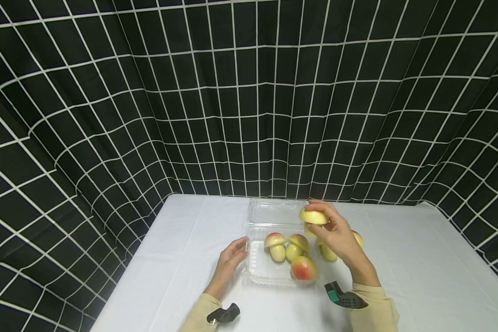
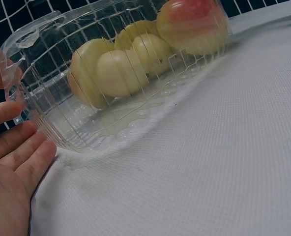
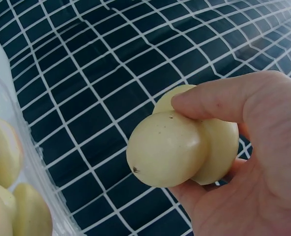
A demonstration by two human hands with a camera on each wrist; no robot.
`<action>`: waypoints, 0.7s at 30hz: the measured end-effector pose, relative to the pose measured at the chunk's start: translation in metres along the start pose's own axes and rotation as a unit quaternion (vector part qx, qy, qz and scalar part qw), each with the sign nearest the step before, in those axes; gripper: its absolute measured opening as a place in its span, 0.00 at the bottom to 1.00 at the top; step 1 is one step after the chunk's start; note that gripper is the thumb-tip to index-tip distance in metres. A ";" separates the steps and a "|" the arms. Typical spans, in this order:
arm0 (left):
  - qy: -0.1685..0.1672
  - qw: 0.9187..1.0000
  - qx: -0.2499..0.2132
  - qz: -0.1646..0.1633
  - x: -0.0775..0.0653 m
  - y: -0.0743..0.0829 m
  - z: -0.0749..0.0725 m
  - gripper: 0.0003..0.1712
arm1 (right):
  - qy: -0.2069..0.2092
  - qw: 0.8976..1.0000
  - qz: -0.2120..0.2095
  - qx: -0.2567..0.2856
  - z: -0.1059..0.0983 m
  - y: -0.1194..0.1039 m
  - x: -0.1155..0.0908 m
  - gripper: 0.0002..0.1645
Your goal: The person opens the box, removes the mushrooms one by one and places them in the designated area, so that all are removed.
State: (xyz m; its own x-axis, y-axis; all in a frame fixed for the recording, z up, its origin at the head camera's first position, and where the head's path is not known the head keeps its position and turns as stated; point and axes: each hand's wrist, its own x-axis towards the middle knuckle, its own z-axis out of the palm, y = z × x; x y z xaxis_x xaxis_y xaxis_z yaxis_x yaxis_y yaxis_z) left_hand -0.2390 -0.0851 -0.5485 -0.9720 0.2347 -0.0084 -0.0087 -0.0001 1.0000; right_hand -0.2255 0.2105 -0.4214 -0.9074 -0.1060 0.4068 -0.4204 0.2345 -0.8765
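My left hand (image 1: 229, 260), fingers extended, touches the left wall of the clear container (image 1: 258, 259); its lid (image 1: 275, 213) lies open at the rear. Contents: three mushroom-shaped pieces (image 1: 297, 246). My right hand (image 1: 338, 233) grips another piece (image 1: 314, 217), raised near the right rear corner.

Beige sleeves (image 1: 199, 316); black wrist devices (image 1: 228, 313), green patch (image 1: 333, 295) on right one.

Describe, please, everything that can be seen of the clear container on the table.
The clear container looks like thin, shiny plastic, with ribbed walls. Its lid is attached and folded open, away from the person. The container sits upright on the white cloth. Three yellowish pieces, some tinged red, lie inside, toward the right. The left hand touches its left side.
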 end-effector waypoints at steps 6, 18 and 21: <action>-0.001 1.000 0.002 0.000 0.000 0.000 0.000 0.29 | 0.011 0.999 0.027 -0.028 -0.005 0.000 0.000 0.25; -0.003 1.000 -0.001 -0.002 0.000 -0.002 -0.001 0.30 | 0.025 0.999 0.029 -0.010 -0.011 -0.004 -0.003 0.23; -0.003 1.000 -0.002 -0.001 -0.001 -0.002 -0.001 0.30 | 0.026 0.999 0.023 -0.011 -0.013 -0.003 -0.003 0.23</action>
State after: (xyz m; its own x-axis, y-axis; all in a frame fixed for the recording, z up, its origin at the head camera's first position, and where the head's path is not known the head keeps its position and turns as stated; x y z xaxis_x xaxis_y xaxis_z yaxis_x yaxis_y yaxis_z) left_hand -0.2383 -0.0865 -0.5503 -0.9705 0.2408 -0.0102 -0.0114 -0.0037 0.9999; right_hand -0.2215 0.2229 -0.4164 -0.9245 -0.0440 0.3787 -0.3766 0.2594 -0.8893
